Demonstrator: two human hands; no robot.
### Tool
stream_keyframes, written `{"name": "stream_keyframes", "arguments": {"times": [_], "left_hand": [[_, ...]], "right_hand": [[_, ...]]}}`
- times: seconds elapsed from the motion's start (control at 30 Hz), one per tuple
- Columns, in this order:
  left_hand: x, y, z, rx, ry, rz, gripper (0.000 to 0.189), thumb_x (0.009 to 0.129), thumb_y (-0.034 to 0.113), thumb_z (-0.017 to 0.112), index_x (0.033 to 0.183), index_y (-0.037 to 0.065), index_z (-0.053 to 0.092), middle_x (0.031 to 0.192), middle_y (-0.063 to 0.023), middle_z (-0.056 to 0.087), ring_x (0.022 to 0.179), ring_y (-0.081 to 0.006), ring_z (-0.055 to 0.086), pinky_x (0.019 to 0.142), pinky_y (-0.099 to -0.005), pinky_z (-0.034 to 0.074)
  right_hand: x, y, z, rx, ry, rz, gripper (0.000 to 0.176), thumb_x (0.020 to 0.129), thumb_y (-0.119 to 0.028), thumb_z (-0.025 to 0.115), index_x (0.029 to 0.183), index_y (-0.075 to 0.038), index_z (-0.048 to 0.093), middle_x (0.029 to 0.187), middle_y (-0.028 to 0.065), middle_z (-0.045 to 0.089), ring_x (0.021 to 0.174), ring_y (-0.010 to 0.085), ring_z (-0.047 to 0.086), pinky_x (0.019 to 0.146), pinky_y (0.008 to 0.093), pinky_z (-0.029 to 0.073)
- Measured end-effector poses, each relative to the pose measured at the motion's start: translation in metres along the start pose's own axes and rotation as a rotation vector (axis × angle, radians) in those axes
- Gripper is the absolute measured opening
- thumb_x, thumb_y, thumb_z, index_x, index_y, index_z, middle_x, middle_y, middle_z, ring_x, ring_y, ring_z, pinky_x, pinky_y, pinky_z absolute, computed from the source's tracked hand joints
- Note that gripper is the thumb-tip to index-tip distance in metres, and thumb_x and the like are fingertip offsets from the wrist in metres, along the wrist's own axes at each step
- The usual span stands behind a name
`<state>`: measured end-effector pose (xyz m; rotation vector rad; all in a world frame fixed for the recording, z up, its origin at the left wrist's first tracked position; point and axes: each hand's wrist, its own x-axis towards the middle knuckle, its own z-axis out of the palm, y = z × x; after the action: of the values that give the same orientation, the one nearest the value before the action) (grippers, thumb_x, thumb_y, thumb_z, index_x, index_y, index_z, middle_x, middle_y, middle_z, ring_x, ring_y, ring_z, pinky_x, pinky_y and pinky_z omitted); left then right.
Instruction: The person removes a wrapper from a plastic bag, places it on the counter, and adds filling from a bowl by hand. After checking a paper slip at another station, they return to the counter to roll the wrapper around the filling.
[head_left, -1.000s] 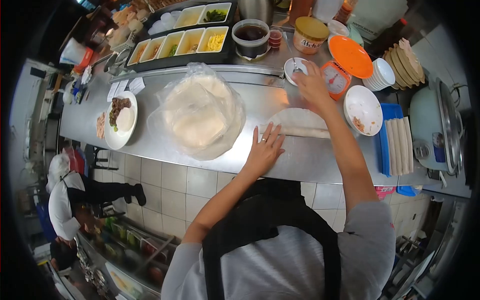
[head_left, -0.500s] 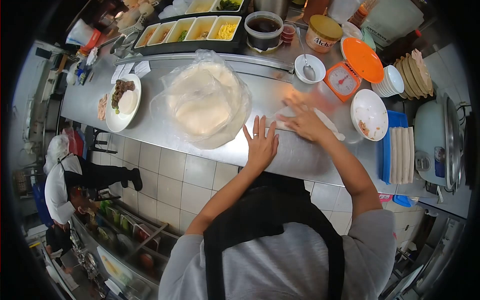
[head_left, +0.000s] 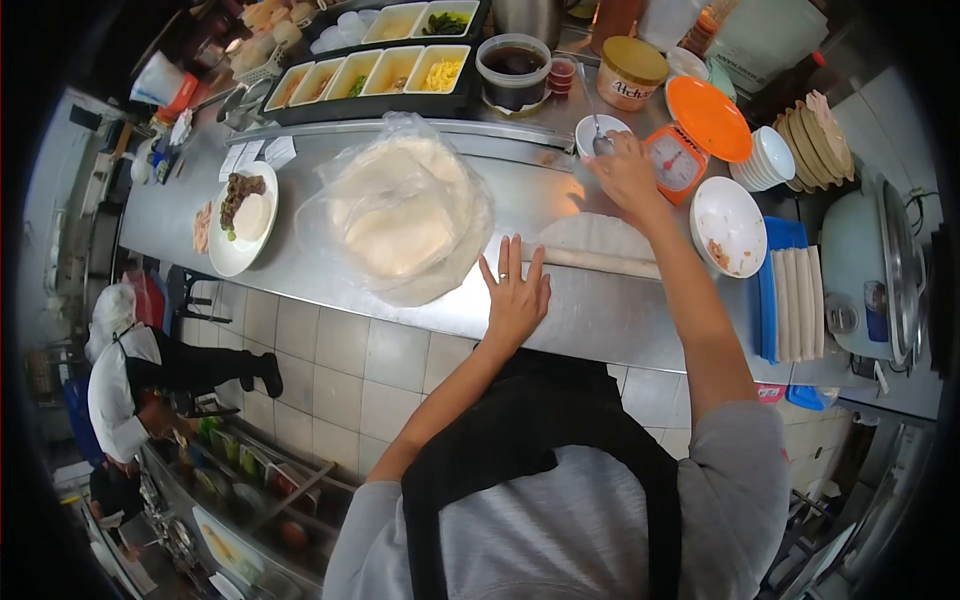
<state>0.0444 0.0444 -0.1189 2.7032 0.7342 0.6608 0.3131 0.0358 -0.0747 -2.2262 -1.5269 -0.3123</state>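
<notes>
My left hand (head_left: 516, 300) lies with fingers spread, its fingertips at the left end of a rolled tube of thin pale wrapper (head_left: 600, 262). The rest of that wrapper sheet (head_left: 592, 232) lies flat behind the roll, with a curved far edge. My right hand (head_left: 630, 178) is over a small white bowl (head_left: 588, 128), fingers pointing down at its right side. A metal spoon (head_left: 597, 112) leans in that bowl, right beside the fingers; I cannot tell whether they grip it. To the left, a stack of round wrappers (head_left: 405, 215) sits in a clear plastic bag (head_left: 325, 225).
An orange scale (head_left: 675, 160) and a white bowl with filling scraps (head_left: 729, 225) stand right. Finished rolls (head_left: 797, 305) lie by a blue tray (head_left: 768, 300). A plated dish (head_left: 247, 222) sits left. Topping tubs (head_left: 395, 70) line the back. Another person (head_left: 125, 365) works at far left.
My right hand has left the wrapper and moved back to the small bowl with the spoon. The wrapper now shows a rolled near edge. My left hand stays almost in place.
</notes>
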Motion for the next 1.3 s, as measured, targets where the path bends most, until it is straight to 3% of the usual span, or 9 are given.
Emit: {"name": "stream_keyframes", "arguments": {"times": [0.17, 0.3, 0.4, 0.53, 0.6, 0.7, 0.87, 0.97, 1.3], "left_hand": [[-0.001, 0.0, 0.0, 0.01, -0.026, 0.064, 0.046, 0.085, 0.022, 0.054, 0.127, 0.006, 0.046, 0.139, -0.019, 0.033, 0.133, -0.0378, 0.024, 0.099, -0.0684, 0.014], [0.0, 0.0, 0.003, 0.026, -0.079, 0.153, 0.047, 0.087, 0.027, 0.051, 0.13, 0.009, 0.046, 0.142, -0.0078, 0.035, 0.135, -0.0315, 0.024, 0.097, -0.0715, 0.011], [-0.001, -0.002, 0.005, 0.006, -0.099, 0.156, 0.048, 0.088, 0.027, 0.05, 0.133, 0.009, 0.043, 0.141, -0.0089, 0.037, 0.134, -0.0341, 0.025, 0.094, -0.0738, 0.012], [0.001, -0.001, 0.005, 0.0, -0.094, 0.175, 0.048, 0.089, 0.026, 0.05, 0.132, 0.009, 0.043, 0.141, -0.0087, 0.037, 0.134, -0.0342, 0.025, 0.094, -0.0743, 0.011], [0.002, 0.0, 0.003, -0.007, -0.092, 0.146, 0.047, 0.089, 0.026, 0.049, 0.132, 0.008, 0.044, 0.14, -0.009, 0.039, 0.134, -0.0341, 0.025, 0.094, -0.0742, 0.01], [0.001, 0.0, 0.003, -0.021, -0.1, 0.143, 0.046, 0.089, 0.026, 0.049, 0.132, 0.008, 0.044, 0.139, -0.0092, 0.039, 0.134, -0.034, 0.025, 0.094, -0.074, 0.01], [0.001, 0.0, 0.001, -0.016, -0.094, 0.146, 0.046, 0.089, 0.026, 0.049, 0.132, 0.009, 0.044, 0.139, -0.0094, 0.04, 0.134, -0.0339, 0.025, 0.095, -0.0736, 0.01], [0.001, -0.001, 0.001, -0.012, -0.093, 0.155, 0.046, 0.089, 0.026, 0.049, 0.132, 0.009, 0.044, 0.139, -0.0093, 0.04, 0.134, -0.0338, 0.024, 0.095, -0.0734, 0.01], [0.001, -0.002, 0.006, 0.008, -0.118, 0.133, 0.048, 0.089, 0.03, 0.048, 0.132, 0.011, 0.045, 0.141, -0.0072, 0.038, 0.135, -0.0328, 0.024, 0.097, -0.0731, 0.007]], "right_hand": [[-0.019, -0.008, -0.03, -0.022, 0.061, 0.126, 0.034, 0.086, -0.036, 0.055, 0.099, -0.007, 0.068, 0.119, 0.0127, 0.052, 0.115, 0.0302, 0.041, 0.1, 0.0455, 0.029], [-0.087, -0.037, -0.008, -0.036, -0.157, 0.355, 0.047, 0.09, -0.041, 0.046, 0.129, -0.016, 0.05, 0.135, 0.0134, 0.041, 0.127, 0.0327, 0.033, 0.105, 0.0563, 0.015], [-0.115, -0.08, 0.002, -0.18, -0.35, 0.31, 0.051, 0.091, -0.047, 0.041, 0.133, -0.019, 0.046, 0.145, 0.0142, 0.029, 0.135, 0.0335, 0.02, 0.105, 0.061, 0.006], [-0.108, -0.086, -0.003, -0.327, -0.357, 0.599, 0.056, 0.091, -0.051, 0.036, 0.136, -0.019, 0.043, 0.149, 0.0139, 0.021, 0.14, 0.032, 0.01, 0.105, 0.0615, 0.001], [-0.11, -0.089, -0.004, -0.029, -0.415, 0.288, 0.056, 0.09, -0.051, 0.039, 0.132, -0.015, 0.048, 0.147, 0.0172, 0.024, 0.138, 0.0354, 0.013, 0.105, 0.0627, 0.003], [-0.091, -0.075, -0.027, -0.413, -0.471, 0.574, 0.054, 0.091, -0.052, 0.037, 0.122, -0.013, 0.057, 0.146, 0.0187, 0.025, 0.136, 0.0406, 0.014, 0.104, 0.0633, 0.006], [-0.015, -0.049, -0.014, -0.105, -0.021, 0.381, 0.049, 0.089, -0.048, 0.044, 0.107, -0.009, 0.066, 0.137, 0.0191, 0.037, 0.133, 0.0389, 0.021, 0.102, 0.063, 0.014], [0.007, -0.033, 0.006, -0.324, -0.275, 0.343, 0.046, 0.09, -0.047, 0.044, 0.109, -0.01, 0.064, 0.137, 0.0191, 0.038, 0.13, 0.0392, 0.027, 0.101, 0.0623, 0.019], [-0.121, -0.066, -0.014, -0.18, -0.229, 0.602, 0.061, 0.091, -0.056, 0.03, 0.13, -0.013, 0.049, 0.146, 0.0206, 0.023, 0.138, 0.0362, 0.009, 0.105, 0.0611, 0.004]]}}
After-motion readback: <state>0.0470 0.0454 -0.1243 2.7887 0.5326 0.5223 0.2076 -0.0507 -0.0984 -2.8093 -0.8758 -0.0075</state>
